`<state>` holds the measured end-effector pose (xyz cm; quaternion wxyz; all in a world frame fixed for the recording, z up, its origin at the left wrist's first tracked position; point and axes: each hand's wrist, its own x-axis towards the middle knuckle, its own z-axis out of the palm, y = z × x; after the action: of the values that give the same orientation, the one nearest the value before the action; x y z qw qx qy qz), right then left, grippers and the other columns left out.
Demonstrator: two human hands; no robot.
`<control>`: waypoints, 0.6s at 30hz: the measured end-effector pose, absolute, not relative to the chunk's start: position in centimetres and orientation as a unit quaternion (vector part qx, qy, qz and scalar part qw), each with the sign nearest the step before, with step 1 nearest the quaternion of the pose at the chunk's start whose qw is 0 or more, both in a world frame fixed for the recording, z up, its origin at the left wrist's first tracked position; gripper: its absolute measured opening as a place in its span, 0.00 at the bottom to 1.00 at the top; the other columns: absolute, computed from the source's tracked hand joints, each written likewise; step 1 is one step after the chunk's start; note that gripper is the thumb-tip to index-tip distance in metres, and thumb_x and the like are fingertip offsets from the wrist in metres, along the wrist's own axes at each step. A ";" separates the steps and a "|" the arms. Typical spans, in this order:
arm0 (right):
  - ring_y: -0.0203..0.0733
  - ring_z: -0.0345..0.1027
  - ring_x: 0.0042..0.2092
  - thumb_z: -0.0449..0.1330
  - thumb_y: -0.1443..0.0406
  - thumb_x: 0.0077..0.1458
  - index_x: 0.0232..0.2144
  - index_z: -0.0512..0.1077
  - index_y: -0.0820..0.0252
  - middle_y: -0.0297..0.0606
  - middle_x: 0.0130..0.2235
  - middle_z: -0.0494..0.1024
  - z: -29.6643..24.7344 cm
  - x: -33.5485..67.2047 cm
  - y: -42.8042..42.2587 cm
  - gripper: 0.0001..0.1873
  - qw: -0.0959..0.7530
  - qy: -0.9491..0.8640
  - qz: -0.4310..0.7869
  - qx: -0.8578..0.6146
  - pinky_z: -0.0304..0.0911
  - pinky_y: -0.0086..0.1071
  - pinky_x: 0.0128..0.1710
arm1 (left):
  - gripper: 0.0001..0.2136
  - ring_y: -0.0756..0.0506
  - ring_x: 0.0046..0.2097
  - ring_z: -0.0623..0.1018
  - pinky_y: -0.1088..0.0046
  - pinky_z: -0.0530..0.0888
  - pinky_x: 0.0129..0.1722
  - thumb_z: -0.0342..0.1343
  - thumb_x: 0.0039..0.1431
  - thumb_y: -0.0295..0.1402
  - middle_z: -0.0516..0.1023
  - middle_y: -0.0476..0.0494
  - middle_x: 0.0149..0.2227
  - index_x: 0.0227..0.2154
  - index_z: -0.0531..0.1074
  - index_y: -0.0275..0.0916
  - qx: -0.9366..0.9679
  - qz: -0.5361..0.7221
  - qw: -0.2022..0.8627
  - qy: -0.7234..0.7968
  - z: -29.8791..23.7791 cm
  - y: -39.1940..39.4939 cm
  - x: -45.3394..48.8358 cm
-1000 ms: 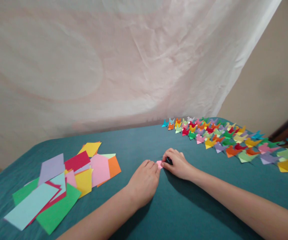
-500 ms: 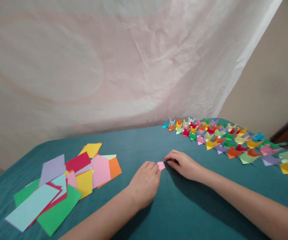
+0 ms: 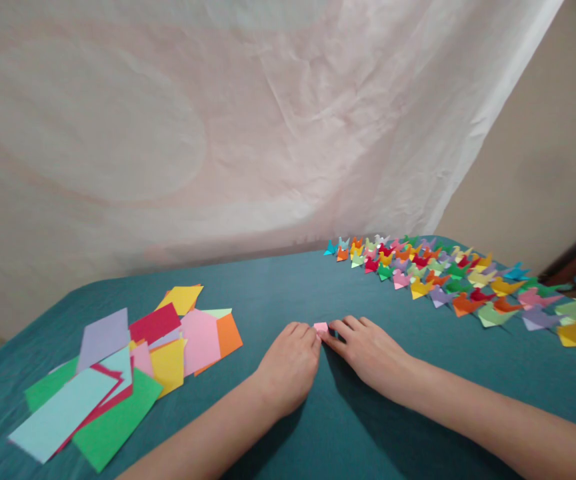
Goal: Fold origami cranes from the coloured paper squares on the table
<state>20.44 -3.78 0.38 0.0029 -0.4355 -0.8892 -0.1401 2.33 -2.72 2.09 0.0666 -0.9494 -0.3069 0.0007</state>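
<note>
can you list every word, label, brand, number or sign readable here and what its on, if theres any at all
None readable.
Small pink paper, coloured sheets, paper birds: no print visible.
Hanging cloth: only faint large shapes, no lettering seen.
Dark object at the right edge: its blue marks are too blurred to make out.

Your small paper (image 3: 321, 327) is plain pink, and the bench (image 3: 268, 287) beneath it is teal. Left of that small paper, your loose sheets (image 3: 118, 393) are lilac, crimson, pale blue, green, yellow, pink and orange, all unpatterned. Right of it, your paper birds (image 3: 467, 305) mix orange, yellow, red, green, pink, lilac and blue. Beyond it, your cloth (image 3: 268, 133) is pale pinkish white with a faint peach-edged oval.
</note>
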 end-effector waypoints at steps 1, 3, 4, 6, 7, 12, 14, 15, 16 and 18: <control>0.47 0.64 0.40 0.55 0.70 0.56 0.49 0.66 0.56 0.41 0.42 0.72 0.3 20.5 -3.7 0.17 0.003 -0.890 -0.139 -0.435 0.60 0.38 0.34 | 0.15 0.41 0.46 0.70 0.61 0.65 0.48 0.44 0.58 0.23 0.73 0.33 0.42 0.47 0.67 0.27 -0.949 0.003 0.066 -0.308 2.2 -2.8 2.4; 0.47 0.65 0.40 0.54 0.70 0.57 0.48 0.66 0.56 0.41 0.42 0.72 0.3 20.5 -3.7 0.16 0.007 -0.890 -0.137 -0.435 0.60 0.38 0.33 | 0.15 0.40 0.46 0.70 0.61 0.65 0.47 0.44 0.58 0.24 0.73 0.33 0.42 0.47 0.67 0.27 -0.949 0.008 0.066 -0.308 2.3 -2.8 2.4; 0.47 0.65 0.40 0.53 0.70 0.57 0.49 0.66 0.56 0.41 0.42 0.72 0.4 20.5 -3.6 0.16 0.009 -0.891 -0.136 -0.434 0.60 0.37 0.33 | 0.16 0.40 0.47 0.70 0.61 0.65 0.47 0.44 0.58 0.24 0.73 0.33 0.43 0.47 0.67 0.27 -0.949 0.011 0.065 -0.307 2.4 -2.8 2.3; 0.46 0.65 0.40 0.53 0.70 0.57 0.49 0.66 0.56 0.41 0.41 0.72 0.4 20.5 -3.6 0.16 0.010 -0.891 -0.134 -0.433 0.60 0.37 0.33 | 0.16 0.40 0.47 0.70 0.61 0.65 0.48 0.44 0.57 0.24 0.73 0.33 0.43 0.47 0.67 0.27 -0.950 0.015 0.062 -0.305 2.5 -2.9 2.3; 0.46 0.65 0.40 0.53 0.70 0.57 0.49 0.66 0.56 0.41 0.41 0.72 0.5 20.5 -3.6 0.16 0.007 -0.892 -0.133 -0.432 0.60 0.37 0.33 | 0.16 0.40 0.47 0.70 0.61 0.65 0.48 0.44 0.57 0.24 0.73 0.33 0.43 0.47 0.68 0.27 -0.950 0.016 0.060 -0.305 2.6 -2.9 2.2; 0.47 0.64 0.40 0.54 0.70 0.57 0.49 0.67 0.56 0.42 0.41 0.72 0.7 20.5 -3.5 0.16 -0.006 -0.893 -0.128 -0.432 0.61 0.37 0.33 | 0.15 0.41 0.46 0.70 0.62 0.65 0.49 0.46 0.57 0.24 0.74 0.33 0.41 0.45 0.70 0.27 -0.951 0.017 0.051 -0.306 3.2 -2.9 2.2; 0.47 0.64 0.41 0.54 0.70 0.57 0.49 0.66 0.55 0.42 0.42 0.72 0.7 20.6 -3.4 0.17 -0.006 -0.894 -0.126 -0.430 0.62 0.37 0.34 | 0.14 0.40 0.46 0.70 0.62 0.66 0.48 0.47 0.56 0.24 0.74 0.33 0.41 0.44 0.71 0.28 -0.952 0.022 0.047 -0.302 3.4 -2.8 2.2; 0.47 0.64 0.41 0.54 0.69 0.57 0.49 0.66 0.55 0.41 0.42 0.71 0.6 20.6 -3.4 0.17 -0.005 -0.895 -0.124 -0.428 0.62 0.37 0.34 | 0.14 0.40 0.46 0.70 0.62 0.66 0.48 0.47 0.55 0.25 0.74 0.33 0.40 0.43 0.71 0.28 -0.953 0.025 0.046 -0.300 3.4 -2.8 2.2; 0.47 0.64 0.41 0.54 0.69 0.57 0.49 0.66 0.55 0.41 0.42 0.71 0.6 20.7 -3.4 0.17 -0.004 -0.896 -0.123 -0.426 0.62 0.37 0.33 | 0.14 0.40 0.46 0.71 0.62 0.66 0.48 0.48 0.55 0.25 0.74 0.33 0.40 0.42 0.71 0.28 -0.953 0.026 0.045 -0.299 3.4 -2.8 2.2; 0.47 0.64 0.41 0.54 0.69 0.57 0.49 0.66 0.55 0.41 0.42 0.71 0.7 20.8 -3.3 0.17 -0.003 -0.897 -0.121 -0.424 0.62 0.36 0.33 | 0.13 0.40 0.45 0.71 0.62 0.66 0.48 0.48 0.54 0.25 0.74 0.34 0.40 0.41 0.72 0.29 -0.953 0.029 0.045 -0.297 3.4 -2.8 2.1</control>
<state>20.78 -3.33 0.70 -0.0028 -0.4244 -0.8973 -0.1211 2.07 -2.79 3.43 0.0454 -0.9533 -0.2972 0.0287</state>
